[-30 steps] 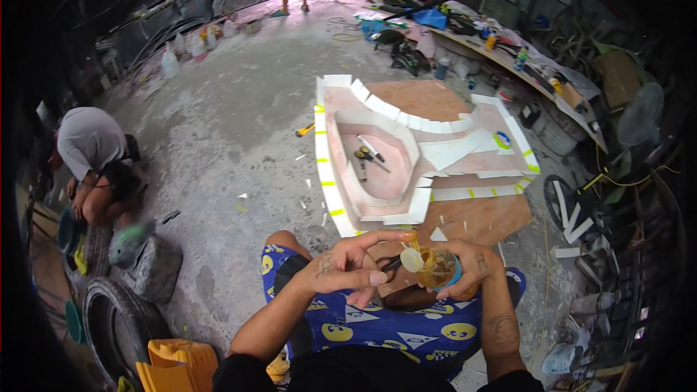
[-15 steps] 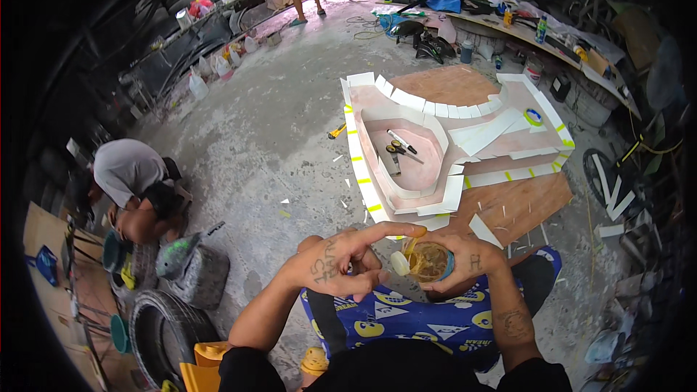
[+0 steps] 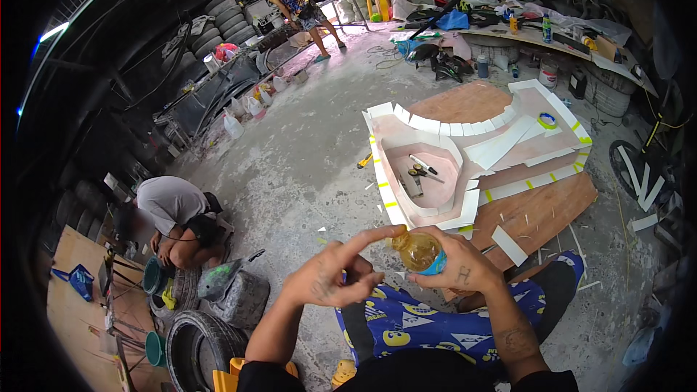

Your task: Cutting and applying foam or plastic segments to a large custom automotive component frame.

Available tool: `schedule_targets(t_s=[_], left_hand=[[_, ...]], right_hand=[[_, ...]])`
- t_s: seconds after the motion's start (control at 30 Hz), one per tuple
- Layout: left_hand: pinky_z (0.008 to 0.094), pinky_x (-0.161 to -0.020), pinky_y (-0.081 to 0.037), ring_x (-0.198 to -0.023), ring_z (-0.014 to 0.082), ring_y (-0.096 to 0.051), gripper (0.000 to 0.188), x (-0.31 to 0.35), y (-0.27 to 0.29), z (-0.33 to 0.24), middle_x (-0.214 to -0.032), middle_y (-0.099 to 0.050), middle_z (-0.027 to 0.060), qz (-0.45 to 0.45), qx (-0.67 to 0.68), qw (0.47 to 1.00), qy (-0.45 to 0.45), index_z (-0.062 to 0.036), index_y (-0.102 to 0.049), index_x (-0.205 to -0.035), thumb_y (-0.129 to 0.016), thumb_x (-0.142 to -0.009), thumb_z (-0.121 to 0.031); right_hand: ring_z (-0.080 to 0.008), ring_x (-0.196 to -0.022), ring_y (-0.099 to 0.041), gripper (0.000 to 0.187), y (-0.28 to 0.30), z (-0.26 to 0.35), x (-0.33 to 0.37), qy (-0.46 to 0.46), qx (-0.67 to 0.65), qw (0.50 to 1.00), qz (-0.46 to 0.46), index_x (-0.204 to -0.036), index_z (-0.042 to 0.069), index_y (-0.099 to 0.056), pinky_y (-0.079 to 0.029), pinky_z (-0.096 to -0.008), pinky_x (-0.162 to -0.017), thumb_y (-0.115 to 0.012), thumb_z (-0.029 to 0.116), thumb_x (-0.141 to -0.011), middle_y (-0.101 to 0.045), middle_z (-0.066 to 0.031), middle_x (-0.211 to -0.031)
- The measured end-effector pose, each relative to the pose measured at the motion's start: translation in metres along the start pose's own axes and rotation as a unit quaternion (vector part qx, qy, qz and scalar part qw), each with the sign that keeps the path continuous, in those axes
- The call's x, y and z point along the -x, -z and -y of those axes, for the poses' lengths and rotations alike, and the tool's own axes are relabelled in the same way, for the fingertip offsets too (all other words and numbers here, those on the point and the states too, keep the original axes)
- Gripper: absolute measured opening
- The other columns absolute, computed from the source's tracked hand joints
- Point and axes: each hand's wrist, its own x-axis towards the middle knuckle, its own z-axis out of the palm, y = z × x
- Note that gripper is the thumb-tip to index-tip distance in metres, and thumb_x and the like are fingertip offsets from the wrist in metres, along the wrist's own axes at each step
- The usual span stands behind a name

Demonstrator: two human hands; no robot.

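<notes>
My right hand (image 3: 465, 265) grips a small clear plastic bottle (image 3: 420, 250) with yellowish contents and a blue label, its neck tipped toward the left. My left hand (image 3: 319, 276) stretches its index finger to the bottle's neck, the fingertip touching it or right beside it. Its other fingers are bent and apart, with nothing visible between them. Beyond my hands lies a pinkish moulded panel (image 3: 472, 117) edged with white strips and yellow tape. In its hollow rest a black-and-white marker (image 3: 423, 165) and scissors (image 3: 416, 172). A tape roll (image 3: 547, 121) sits on its right part.
A yellow cutter (image 3: 364, 162) and white scraps lie on the concrete floor (image 3: 305, 160). Brown boards (image 3: 541, 210) are under the panel. At left, a person (image 3: 178, 210) crouches by tyres (image 3: 207, 352) and a grey block (image 3: 243, 297). Another person (image 3: 305, 14) bends at the back. A cluttered low table (image 3: 530, 33) stands far right.
The view has shifted, so the scene sits further right and more of the back shows. The pale cap seen at the bottle's neck no longer shows. The far person now bends over.
</notes>
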Motion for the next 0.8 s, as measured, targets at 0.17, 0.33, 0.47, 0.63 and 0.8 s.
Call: schedule_targets(t_s=[0.17,0.33,0.47,0.63,0.8], left_hand=[[0.0336,-0.05,-0.044,-0.044,0.0244,-0.057,0.073,0.002,-0.021,0.011,-0.049,-0.055,0.007,-0.059,-0.188,0.98,-0.009,-0.0082,-0.029,-0.155,-0.061,-0.089,-0.006],[0.0384,-0.05,-0.044,-0.044,0.0312,-0.055,0.074,-0.003,-0.032,0.029,-0.048,-0.054,0.0094,-0.079,-0.32,0.944,-0.013,-0.0087,-0.03,-0.155,-0.064,-0.09,-0.014],[0.0374,-0.048,-0.041,-0.044,0.0307,-0.053,0.071,0.003,-0.047,0.038,-0.045,-0.048,0.0093,-0.121,-0.35,0.928,-0.046,-0.0063,-0.031,-0.154,-0.063,-0.091,-0.011],[0.0257,-0.044,-0.038,-0.042,0.012,-0.053,0.071,0.026,-0.047,0.067,-0.052,-0.057,0.0049,-0.076,0.175,0.979,-0.065,0.0021,-0.022,-0.155,-0.056,-0.092,0.003],[0.0274,-0.04,-0.048,-0.036,0.0171,-0.052,0.074,0.034,-0.017,0.102,-0.053,-0.058,0.0107,-0.137,0.502,0.79,-0.324,0.0079,-0.019,-0.153,-0.053,-0.091,-0.014]], right_hand=[[-0.0355,-0.109,-0.066,0.075,0.001,0.009,0.008,-0.015,0.035,0.999,-0.029,-0.136,0.005,-0.05,-0.052,-0.0421,-0.094,-0.083,0.038,-0.076,-0.067,-0.0208,-0.117],[-0.038,-0.106,-0.067,0.073,-0.003,0.0,0.013,-0.054,0.045,0.997,-0.031,-0.134,0.006,-0.05,-0.053,-0.0434,-0.091,-0.082,0.037,-0.076,-0.068,-0.0211,-0.112],[-0.0378,-0.101,-0.069,0.069,-0.008,-0.006,0.011,-0.059,0.051,0.995,-0.065,-0.131,0.005,-0.052,-0.054,-0.044,-0.087,-0.082,0.035,-0.076,-0.07,-0.0197,-0.107],[-0.0184,-0.098,-0.066,0.062,-0.033,-0.04,0.004,-0.064,-0.021,0.995,-0.077,-0.125,0.001,-0.056,-0.052,-0.0349,-0.088,-0.087,0.02,-0.075,-0.07,-0.0114,-0.105],[-0.0252,-0.097,-0.069,0.066,-0.086,-0.081,0.01,-0.062,-0.041,0.995,-0.063,-0.127,0.001,-0.054,-0.053,-0.0364,-0.088,-0.086,0.027,-0.076,-0.07,-0.0165,-0.105]])
